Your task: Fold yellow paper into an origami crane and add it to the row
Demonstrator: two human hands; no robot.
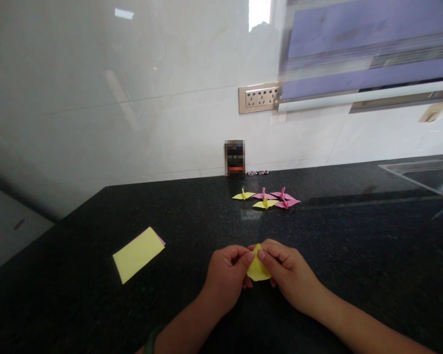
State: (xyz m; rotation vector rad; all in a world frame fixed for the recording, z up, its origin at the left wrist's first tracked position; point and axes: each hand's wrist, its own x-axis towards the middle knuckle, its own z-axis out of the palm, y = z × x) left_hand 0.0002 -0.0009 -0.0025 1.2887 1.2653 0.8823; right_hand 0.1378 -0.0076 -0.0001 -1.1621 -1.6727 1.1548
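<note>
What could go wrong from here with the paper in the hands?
The yellow paper could crease or tear, as the left hand and right hand both pinch it near its tip. The paper birds stand close together, so a careless reach might knock several. The sheets at left lie unweighted and could slide if brushed.

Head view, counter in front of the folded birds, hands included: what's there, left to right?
Flat yellow sheet → left hand → folded yellow paper, pinched from both sides → right hand.
</note>
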